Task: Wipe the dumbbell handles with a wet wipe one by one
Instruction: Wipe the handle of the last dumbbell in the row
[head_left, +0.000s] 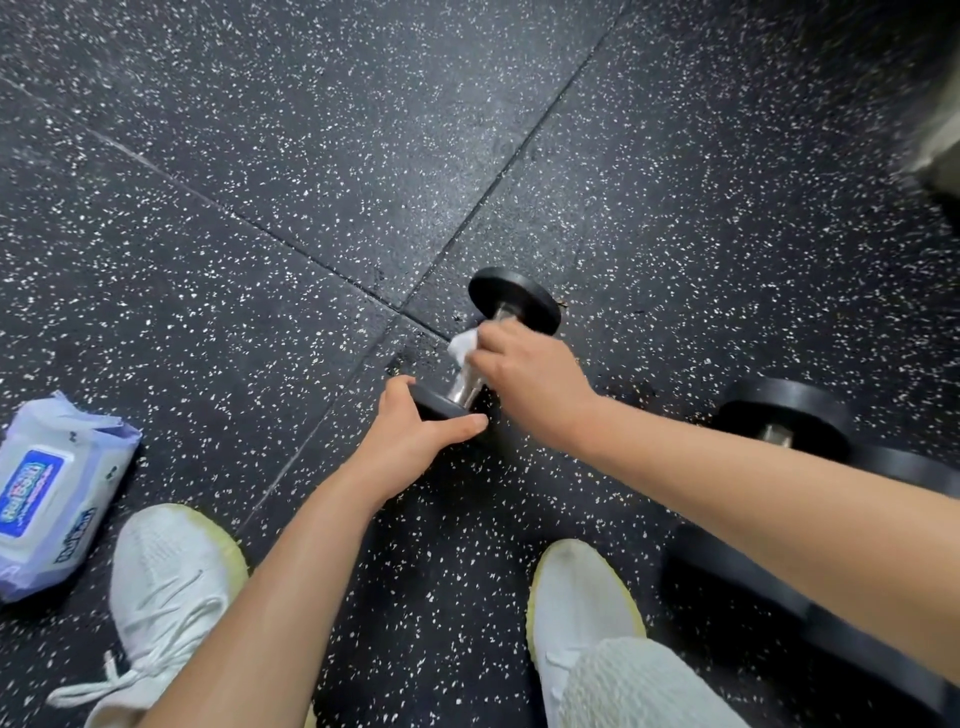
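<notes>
Right hand (524, 374) closed around a bunched white wipe (462, 345), pressing it against the upper part of the chrome handle (467, 387) of a dumbbell (514, 301) lying on the speckled rubber floor (311, 156). The left hand (415, 431) grips the near head (436, 406), fingers and thumb curled over its rim, bracing it. The heads are round, so the likeliest slip is a roll. If the left hand eases while the right scrubs, the dumbbell could turn or skid, dragging the wipe off the metal. The left fingertips sit low on the rim, close to the floor, where a shifting weight might pinch them. The wipe is wadded rather than spread, so it may miss the underside of the handle and the bare stretch beside the near head. A damp bar could also prove slick when lifted. A second dumbbell (784, 415) waits to the right, partly hidden behind the right forearm. A careless swing of that arm could nudge it. The pack (52, 493) lies well to the left beyond a white shoe (171, 571). Reaching for a fresh sheet would take one hand off the job. Whether its flap is sealed cannot be told.
</notes>
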